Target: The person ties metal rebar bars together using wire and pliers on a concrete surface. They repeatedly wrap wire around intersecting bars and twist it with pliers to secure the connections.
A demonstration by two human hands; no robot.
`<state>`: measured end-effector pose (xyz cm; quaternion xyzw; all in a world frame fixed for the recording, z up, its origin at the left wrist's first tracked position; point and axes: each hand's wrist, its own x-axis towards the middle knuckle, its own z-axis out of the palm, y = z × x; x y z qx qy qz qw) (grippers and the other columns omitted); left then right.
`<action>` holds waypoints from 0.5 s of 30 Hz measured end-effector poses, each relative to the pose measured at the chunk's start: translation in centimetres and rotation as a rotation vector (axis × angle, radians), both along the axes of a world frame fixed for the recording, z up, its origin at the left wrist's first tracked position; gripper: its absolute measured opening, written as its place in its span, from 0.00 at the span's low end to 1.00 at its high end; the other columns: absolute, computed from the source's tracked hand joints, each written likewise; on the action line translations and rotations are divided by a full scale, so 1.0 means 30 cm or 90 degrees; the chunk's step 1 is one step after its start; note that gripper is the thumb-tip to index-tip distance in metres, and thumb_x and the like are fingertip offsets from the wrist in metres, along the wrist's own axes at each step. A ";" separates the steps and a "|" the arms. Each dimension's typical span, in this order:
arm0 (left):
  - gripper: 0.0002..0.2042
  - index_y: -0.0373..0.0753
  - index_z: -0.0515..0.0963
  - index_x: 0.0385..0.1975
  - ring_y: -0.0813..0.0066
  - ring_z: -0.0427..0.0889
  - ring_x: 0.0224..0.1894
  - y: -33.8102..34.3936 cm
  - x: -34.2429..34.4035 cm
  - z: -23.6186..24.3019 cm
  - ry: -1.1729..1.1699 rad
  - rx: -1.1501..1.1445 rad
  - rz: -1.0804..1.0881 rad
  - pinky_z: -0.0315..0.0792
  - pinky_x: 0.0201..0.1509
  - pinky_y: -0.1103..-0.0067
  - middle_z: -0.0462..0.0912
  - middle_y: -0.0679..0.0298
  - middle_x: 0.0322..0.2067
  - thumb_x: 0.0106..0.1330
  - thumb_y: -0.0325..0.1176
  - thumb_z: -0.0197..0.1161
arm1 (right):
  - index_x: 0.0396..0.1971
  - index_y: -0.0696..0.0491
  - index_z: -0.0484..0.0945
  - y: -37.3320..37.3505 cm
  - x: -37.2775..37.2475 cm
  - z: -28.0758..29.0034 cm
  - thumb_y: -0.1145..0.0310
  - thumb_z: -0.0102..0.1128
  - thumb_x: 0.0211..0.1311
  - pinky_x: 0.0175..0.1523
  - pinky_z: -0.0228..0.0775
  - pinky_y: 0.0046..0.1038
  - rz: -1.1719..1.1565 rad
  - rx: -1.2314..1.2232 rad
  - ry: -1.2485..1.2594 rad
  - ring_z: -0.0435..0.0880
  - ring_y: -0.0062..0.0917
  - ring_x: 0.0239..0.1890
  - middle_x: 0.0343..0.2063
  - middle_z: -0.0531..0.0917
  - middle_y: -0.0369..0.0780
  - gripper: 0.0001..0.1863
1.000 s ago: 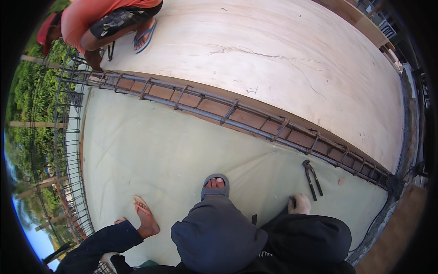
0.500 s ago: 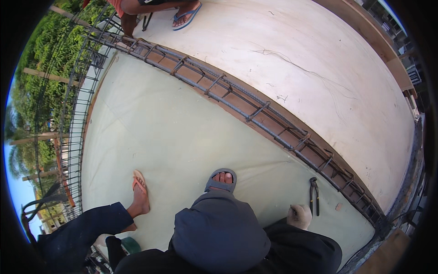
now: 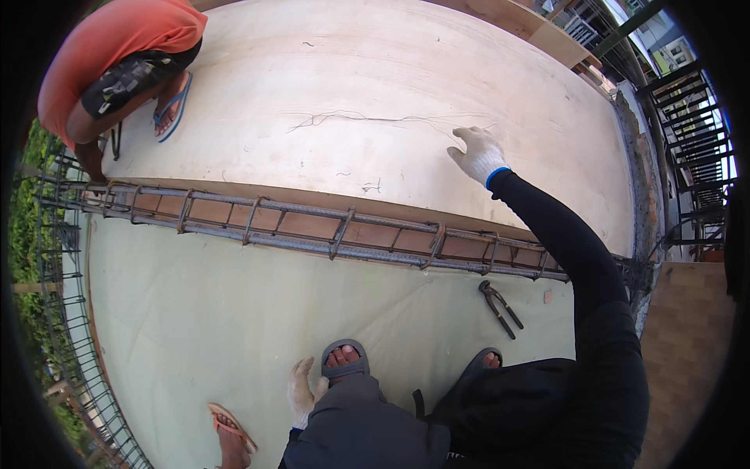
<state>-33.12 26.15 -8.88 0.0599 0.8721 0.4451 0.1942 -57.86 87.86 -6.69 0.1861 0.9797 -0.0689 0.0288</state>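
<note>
At your far left, a ladder-like cage of thin dark steel bars (image 3: 72,275) edges a pale green sheet (image 3: 195,297); above, a co-worker in an orange shirt and patterned dark shorts (image 3: 117,66) crouches on a pale wooden board (image 3: 258,70), one arm lowered to the left end of a long cage of ribbed steel bars (image 3: 341,234) between board and sheet; below, a foot in an orange flip-flop (image 3: 232,431) shows; your left hand in a white knitted glove (image 3: 301,397) is beside your dark grey-clad knee (image 3: 375,426), its thumb and fingers apart; farther over, a loose strand of thin dark wires (image 3: 375,119) lies on the board, its right end near the fingertips of your white-gloved right hand (image 3: 478,155); those fingers are spread, and I cannot tell whether they touch the wires; below, dark metal pincers with yellow-striped handles (image 3: 494,306) lie on the sheet, handles parted; at your far right is a brown tiled floor (image 3: 691,336).
</note>
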 end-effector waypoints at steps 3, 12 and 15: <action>0.19 0.33 0.80 0.64 0.58 0.86 0.61 -0.096 0.055 -0.071 -0.058 -0.020 0.101 0.80 0.67 0.65 0.85 0.50 0.59 0.75 0.30 0.63 | 0.72 0.48 0.79 -0.007 -0.204 -0.096 0.56 0.64 0.74 0.72 0.76 0.45 -0.008 0.008 0.058 0.80 0.46 0.69 0.63 0.85 0.46 0.29; 0.13 0.30 0.83 0.57 0.66 0.87 0.56 -0.273 0.000 0.081 -0.154 -0.093 0.269 0.79 0.65 0.71 0.88 0.54 0.53 0.81 0.27 0.57 | 0.44 0.49 0.90 -0.123 -0.337 -0.285 0.65 0.64 0.70 0.62 0.79 0.47 0.023 0.086 0.168 0.85 0.44 0.57 0.51 0.89 0.43 0.10; 0.12 0.31 0.84 0.55 0.68 0.87 0.55 -0.152 -0.093 0.115 -0.141 -0.062 0.228 0.79 0.64 0.72 0.89 0.55 0.52 0.81 0.26 0.56 | 0.36 0.50 0.87 -0.032 -0.264 -0.284 0.66 0.63 0.70 0.55 0.80 0.48 0.070 0.181 0.137 0.88 0.45 0.50 0.43 0.89 0.44 0.06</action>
